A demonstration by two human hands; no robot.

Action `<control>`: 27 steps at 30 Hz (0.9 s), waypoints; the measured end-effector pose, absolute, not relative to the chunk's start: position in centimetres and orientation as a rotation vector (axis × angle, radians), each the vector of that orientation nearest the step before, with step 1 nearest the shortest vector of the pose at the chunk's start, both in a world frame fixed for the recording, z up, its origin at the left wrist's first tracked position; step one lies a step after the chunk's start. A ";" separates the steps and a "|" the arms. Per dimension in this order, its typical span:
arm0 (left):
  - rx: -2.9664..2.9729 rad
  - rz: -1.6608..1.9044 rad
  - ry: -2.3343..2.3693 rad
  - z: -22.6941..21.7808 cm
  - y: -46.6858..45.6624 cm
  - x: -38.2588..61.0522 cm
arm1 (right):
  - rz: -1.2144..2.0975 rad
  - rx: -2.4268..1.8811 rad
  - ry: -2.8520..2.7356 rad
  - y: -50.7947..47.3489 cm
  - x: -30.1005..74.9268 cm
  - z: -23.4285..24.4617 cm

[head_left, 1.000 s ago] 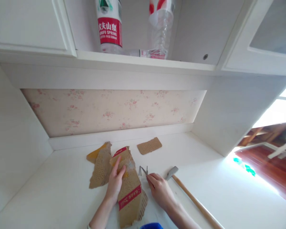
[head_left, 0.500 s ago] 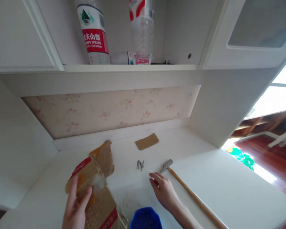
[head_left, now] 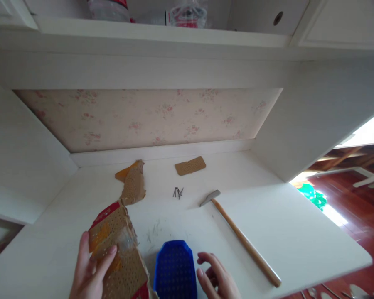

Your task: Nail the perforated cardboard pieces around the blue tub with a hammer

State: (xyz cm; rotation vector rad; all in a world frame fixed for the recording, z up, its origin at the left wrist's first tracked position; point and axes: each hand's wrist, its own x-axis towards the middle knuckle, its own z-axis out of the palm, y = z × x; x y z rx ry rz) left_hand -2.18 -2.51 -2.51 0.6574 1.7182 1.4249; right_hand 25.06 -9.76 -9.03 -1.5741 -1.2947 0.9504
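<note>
**Head view, looking down on a white table.** I see the left hand clamped on a torn cardboard sheet, thumb across its face. The sheet is brown and corrugated, peppered with small round holes, printed red and orange, and carries a patch of clear tape. It sits at the table's near left edge.

The right hand is open and holds nothing, its fingers loosely curled. It is just beside a blue plastic basket, which has a rounded top and fine perforations and stands between the two hands. I cannot tell whether hand and basket touch.

Right of that hand a hammer lies aslant, with a smooth wooden handle and a grey metal head pointing away. A cluster of thin nails lies near the head. Farther back lie a ragged cardboard scrap and a small rectangular cardboard piece, both perforated. Behind them is a floral wall panel. Overhead, a white shelf carries a clear bottle.
</note>
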 end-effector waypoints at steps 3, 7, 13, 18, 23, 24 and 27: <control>0.677 1.353 1.772 -4.6 -1.5 -2.9 | 1.011 -1.583 -1.394 -8.3 26.2 -8.2; 0.734 1.296 1.795 -7.3 0.0 -3.9 | 0.747 -1.636 -1.635 -3.2 27.0 -7.1; 0.846 1.340 1.784 -7.9 1.1 -3.9 | 0.530 -1.559 -2.017 6.4 25.2 -6.1; 0.879 1.367 1.811 -8.0 0.5 -4.4 | 0.469 -1.538 -2.322 10.0 24.6 -6.6; 0.789 1.309 1.829 -8.5 0.7 -4.8 | 0.420 -1.612 -2.441 10.2 25.7 -7.0; 0.783 1.298 1.836 -8.5 0.8 -4.9 | 0.412 -1.631 -2.451 10.1 25.9 -6.9; 0.784 1.252 1.862 -8.6 1.0 -4.9 | 0.388 -1.692 -2.462 9.8 26.5 -6.7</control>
